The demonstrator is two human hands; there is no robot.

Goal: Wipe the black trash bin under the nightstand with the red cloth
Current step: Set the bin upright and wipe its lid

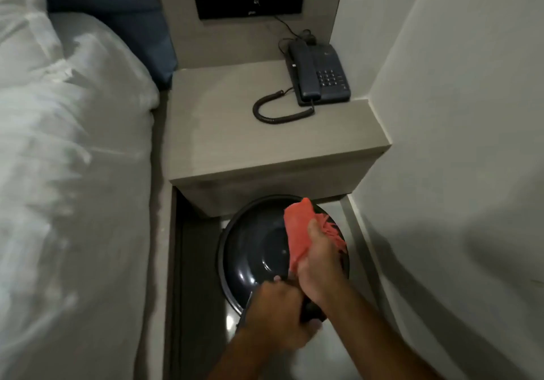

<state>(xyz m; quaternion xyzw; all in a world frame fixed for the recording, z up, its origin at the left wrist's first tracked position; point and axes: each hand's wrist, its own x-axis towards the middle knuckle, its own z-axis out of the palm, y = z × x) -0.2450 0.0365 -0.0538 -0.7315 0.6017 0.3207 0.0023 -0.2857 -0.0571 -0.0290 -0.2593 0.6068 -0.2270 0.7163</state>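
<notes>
We see the right hand (319,264) fisted around the red cloth (300,232) over the black trash bin (256,250); the left hand (279,312), curled, grips its near rim.

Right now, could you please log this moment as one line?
right hand: gripping red cloth | left hand: holding bin rim | bin: partly under nightstand
</notes>
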